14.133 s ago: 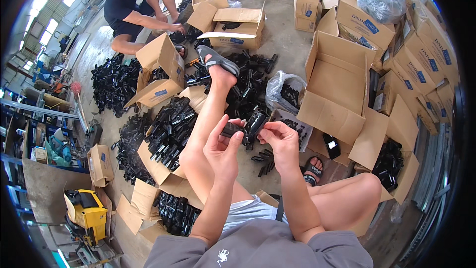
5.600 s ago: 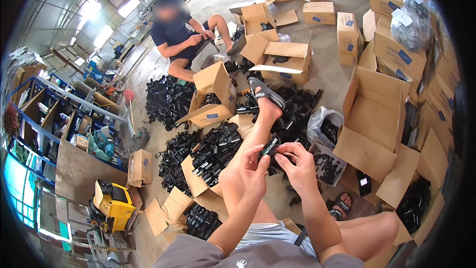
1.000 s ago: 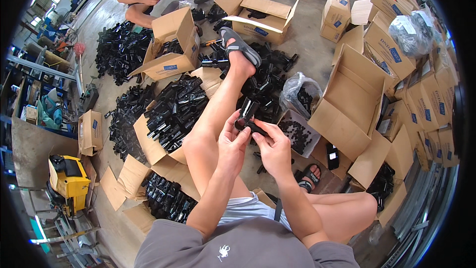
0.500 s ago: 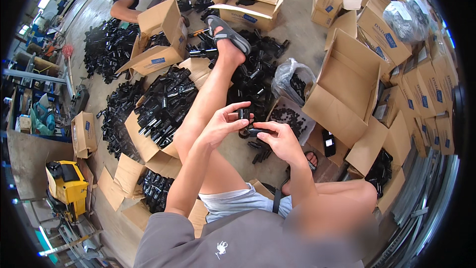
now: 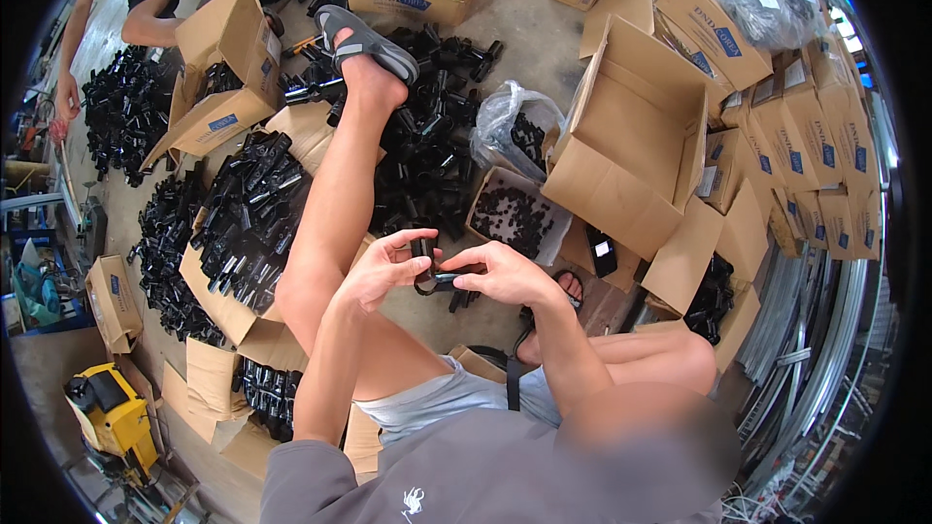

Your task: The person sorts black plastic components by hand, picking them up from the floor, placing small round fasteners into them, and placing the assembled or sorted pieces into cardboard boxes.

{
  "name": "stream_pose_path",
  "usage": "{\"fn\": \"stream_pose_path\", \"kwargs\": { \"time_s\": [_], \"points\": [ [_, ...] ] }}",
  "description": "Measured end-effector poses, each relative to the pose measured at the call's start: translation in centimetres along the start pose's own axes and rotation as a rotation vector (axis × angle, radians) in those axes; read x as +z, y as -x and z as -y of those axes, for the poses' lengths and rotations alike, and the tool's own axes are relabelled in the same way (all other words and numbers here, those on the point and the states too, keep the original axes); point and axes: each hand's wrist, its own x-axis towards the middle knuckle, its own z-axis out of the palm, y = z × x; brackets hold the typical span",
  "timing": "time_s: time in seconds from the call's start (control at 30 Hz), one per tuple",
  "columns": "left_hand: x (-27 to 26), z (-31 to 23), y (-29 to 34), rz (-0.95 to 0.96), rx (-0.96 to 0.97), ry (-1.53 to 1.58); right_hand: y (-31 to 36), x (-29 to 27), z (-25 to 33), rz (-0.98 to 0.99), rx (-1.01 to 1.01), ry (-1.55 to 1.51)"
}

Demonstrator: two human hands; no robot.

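Observation:
A small black plastic part [image 5: 422,250] with a curved, ring-like lower end is held in front of me, above the floor between my legs. My left hand [image 5: 374,277] is closed around its upright section between thumb and fingers. From the other side, my right hand [image 5: 507,275] pinches the lower end, where a dark piece sticks out sideways. Fingers partly cover where the pieces meet, so I cannot tell whether they are joined. Beyond my hands lies a heap of similar black parts [image 5: 427,160].
An open carton of small black pieces [image 5: 558,233] stands past my right hand, beside a clear plastic bag [image 5: 493,131] and a large open box [image 5: 621,189]. More black parts [image 5: 254,204] are heaped left of my outstretched leg. A phone [image 5: 602,250] lies at right.
The whole scene has shifted left in view as my head turned right. Both hands keep hold of the black part. At the far left, the other person's hand is now lowered.

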Motion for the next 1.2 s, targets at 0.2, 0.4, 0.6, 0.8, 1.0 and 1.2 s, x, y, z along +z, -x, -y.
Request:
{"fn": "stream_pose_path", "kwargs": {
  "time_s": [0.2,0.4,0.6,0.8,1.0,1.2],
  "points": [
    [-0.8,-0.2,-2.3,-0.105,0.062,0.012,-3.0,-2.5,-0.4,-0.024,-0.026,-0.048],
    [-2.5,0.9,-4.6,-0.199,0.169,-0.059,-10.9,-14.7,-5.4,-0.883,0.024,-0.267],
    [-2.5,0.4,-4.7,-0.174,0.142,-0.077,-20.6,-22.7,-10.6,-1.0,0.294,0.681],
    [-2.4,1.0,-4.9,-0.234,0.124,-0.03,-23.9,-23.3,-12.0,-0.965,0.341,1.011],
    [-1.5,0.1,-4.6,-0.218,0.13,-0.06,-22.5,-22.6,-12.6,-0.962,0.219,0.946],
    [0.1,-1.2,-5.8,-0.169,0.171,-0.097,-21.9,-22.2,-15.3,-1.057,0.268,0.954]
  ]
}}
